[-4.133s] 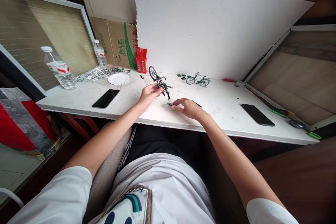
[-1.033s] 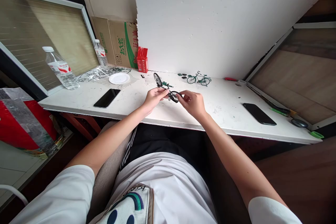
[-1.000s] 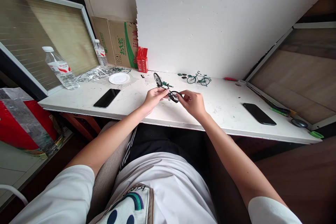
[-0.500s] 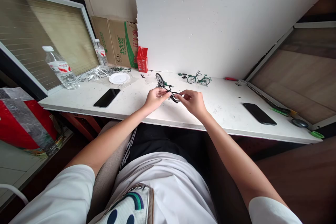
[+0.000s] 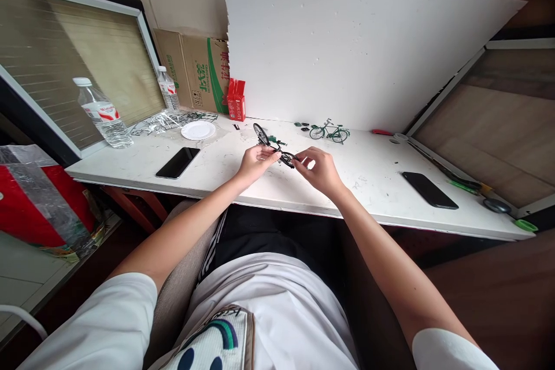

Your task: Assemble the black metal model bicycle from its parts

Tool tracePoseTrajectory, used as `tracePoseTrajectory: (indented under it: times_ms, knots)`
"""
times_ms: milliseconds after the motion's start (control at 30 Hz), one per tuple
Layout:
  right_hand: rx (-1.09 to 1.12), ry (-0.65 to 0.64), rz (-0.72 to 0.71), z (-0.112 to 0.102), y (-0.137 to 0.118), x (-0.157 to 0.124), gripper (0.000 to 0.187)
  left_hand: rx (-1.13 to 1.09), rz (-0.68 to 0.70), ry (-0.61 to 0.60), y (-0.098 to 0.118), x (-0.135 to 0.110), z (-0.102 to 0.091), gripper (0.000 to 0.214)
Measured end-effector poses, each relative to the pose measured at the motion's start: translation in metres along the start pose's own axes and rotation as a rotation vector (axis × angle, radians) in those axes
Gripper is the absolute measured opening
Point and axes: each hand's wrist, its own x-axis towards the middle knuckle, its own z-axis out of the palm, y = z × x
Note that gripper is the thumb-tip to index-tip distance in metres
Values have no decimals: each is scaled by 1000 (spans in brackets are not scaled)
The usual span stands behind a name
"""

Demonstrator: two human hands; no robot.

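Observation:
A small black-and-green model bicycle (image 5: pixel 261 134) is held tilted just above the white table, one wheel up at the far left and the other between my hands. My left hand (image 5: pixel 259 163) is closed on its frame, thumb and fingers pinching near the middle. My right hand (image 5: pixel 318 167) has its thumb and forefinger pinched at the edge of the nearer wheel (image 5: pixel 287 159). Farther back a second, green model bicycle (image 5: pixel 329 132) stands upright. Beside it lie several small dark green pieces (image 5: pixel 304 126).
On the left are a phone (image 5: pixel 177 162), a white plate (image 5: pixel 198 130), water bottles (image 5: pixel 106 118) and plastic scraps. A red box (image 5: pixel 236 101) stands before a carton (image 5: pixel 199 72). At right lie another phone (image 5: pixel 429 189), a mouse (image 5: pixel 495 205) and tools. A white board (image 5: pixel 355 40) closes the back.
My right hand has shifted slightly right along the nearer wheel, its fingers a little more curled. The held bicycle has tilted slightly, its raised wheel moving left. My left hand keeps its grip.

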Motion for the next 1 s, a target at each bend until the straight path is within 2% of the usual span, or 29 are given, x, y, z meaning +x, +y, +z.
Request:
tracePoseTrajectory:
  times_ms: [233,467,633,800,1000]
  knots:
    - [-28,152,-133,4,1,-1,25,-65,26,-3,-8,2,1,47]
    - [-18,293,-198,5,-4,-3,22,-92,47,-5,-9,2,2,48]
    - [-22,395,-259,4,-7,-2,14,-88,50,-8,-8,1,2,47]
    - [-33,392,-246,7,-5,-2,13,-94,28,-17,-6,-1,3,46]
    - [-26,329,-267,13,-2,-4,10,-49,62,-10,-8,-3,6,43]
